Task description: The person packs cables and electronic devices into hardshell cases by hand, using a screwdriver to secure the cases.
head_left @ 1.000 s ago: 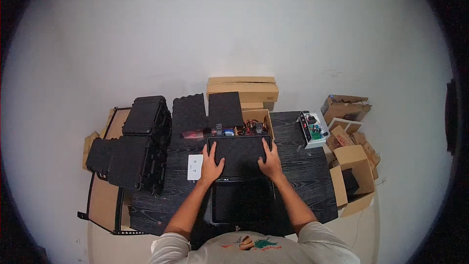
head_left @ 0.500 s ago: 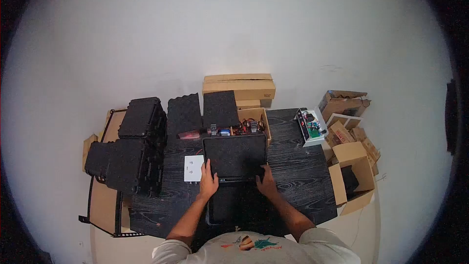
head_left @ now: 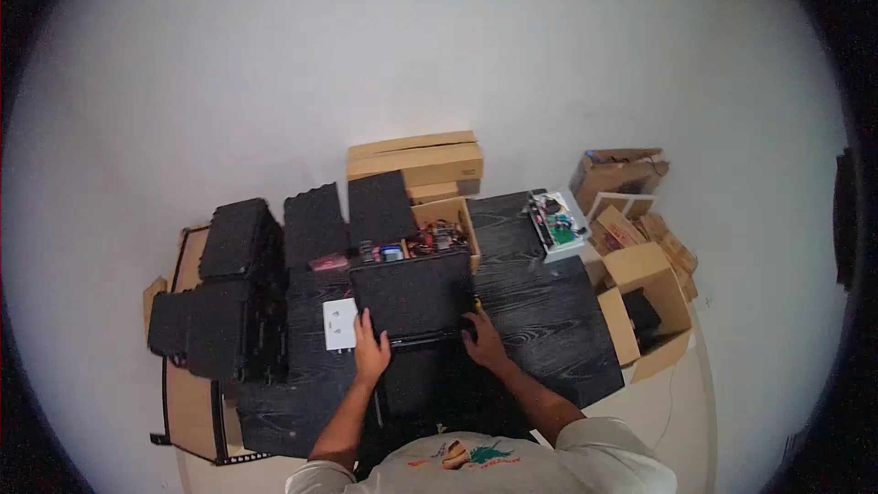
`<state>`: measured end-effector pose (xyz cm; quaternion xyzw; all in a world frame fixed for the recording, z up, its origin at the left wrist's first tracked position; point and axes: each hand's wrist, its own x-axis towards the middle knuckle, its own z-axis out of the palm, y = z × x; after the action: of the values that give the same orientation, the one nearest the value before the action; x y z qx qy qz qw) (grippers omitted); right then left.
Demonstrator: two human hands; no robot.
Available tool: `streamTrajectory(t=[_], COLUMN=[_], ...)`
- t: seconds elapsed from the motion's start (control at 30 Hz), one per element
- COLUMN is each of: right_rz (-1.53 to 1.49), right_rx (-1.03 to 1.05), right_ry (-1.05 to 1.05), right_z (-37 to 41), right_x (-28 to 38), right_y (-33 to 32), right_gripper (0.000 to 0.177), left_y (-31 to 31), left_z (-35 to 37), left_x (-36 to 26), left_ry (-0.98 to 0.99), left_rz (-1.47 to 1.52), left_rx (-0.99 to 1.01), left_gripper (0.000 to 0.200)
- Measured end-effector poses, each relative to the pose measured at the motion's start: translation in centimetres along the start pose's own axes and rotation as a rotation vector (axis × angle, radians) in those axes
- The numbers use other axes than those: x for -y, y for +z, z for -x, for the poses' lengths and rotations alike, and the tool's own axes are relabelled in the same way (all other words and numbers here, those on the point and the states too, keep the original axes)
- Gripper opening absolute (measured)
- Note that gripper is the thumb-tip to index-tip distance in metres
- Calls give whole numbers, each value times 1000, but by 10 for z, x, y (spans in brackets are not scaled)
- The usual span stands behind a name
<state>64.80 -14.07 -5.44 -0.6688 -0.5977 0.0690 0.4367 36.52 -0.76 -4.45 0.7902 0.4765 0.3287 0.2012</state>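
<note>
A black hard case stands open at the table's front edge, its foam-lined lid (head_left: 416, 297) raised and its dark lower half (head_left: 430, 393) nearest my body. My left hand (head_left: 370, 349) is closed on the lid's left edge, thumb on the inner side. On the opposite edge, my right hand (head_left: 485, 340) grips the lid near its lower corner. A small yellow thing (head_left: 477, 306) shows by the right fingertips; its kind is too small to make out. Just left of the lid lies a white box (head_left: 339, 324) with two small marks.
Black cases (head_left: 219, 316) are stacked at left. Behind the lid are black foam sheets (head_left: 380, 208) and a cardboard box of wired parts (head_left: 468, 224). A white electronics enclosure (head_left: 557, 221) sits back right. An open carton (head_left: 654, 302) stands right of the black table (head_left: 549, 329).
The whole view has swung and tilted, so the table and things on it sit further left. Both hands stay on the lid; the yellow thing now shows by the right fingertips.
</note>
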Motion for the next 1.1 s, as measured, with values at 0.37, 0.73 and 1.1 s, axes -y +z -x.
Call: streamTrajectory(t=[0.37,0.73,1.1], right_rz=[322,288,405], right_rx=[-934,-138,182], right_ry=[449,1531,1519], right_z=[38,179,264], right_x=[-171,-410,-561], right_y=[-256,-361,-297], right_gripper=[21,59,58], left_y=[-12,-3,3], left_z=[49,46,46], left_x=[-11,-32,-31], left_ry=[46,-50,-45], left_rz=[-194,-296,-387], left_rx=[250,263,249], left_gripper=[88,98,99])
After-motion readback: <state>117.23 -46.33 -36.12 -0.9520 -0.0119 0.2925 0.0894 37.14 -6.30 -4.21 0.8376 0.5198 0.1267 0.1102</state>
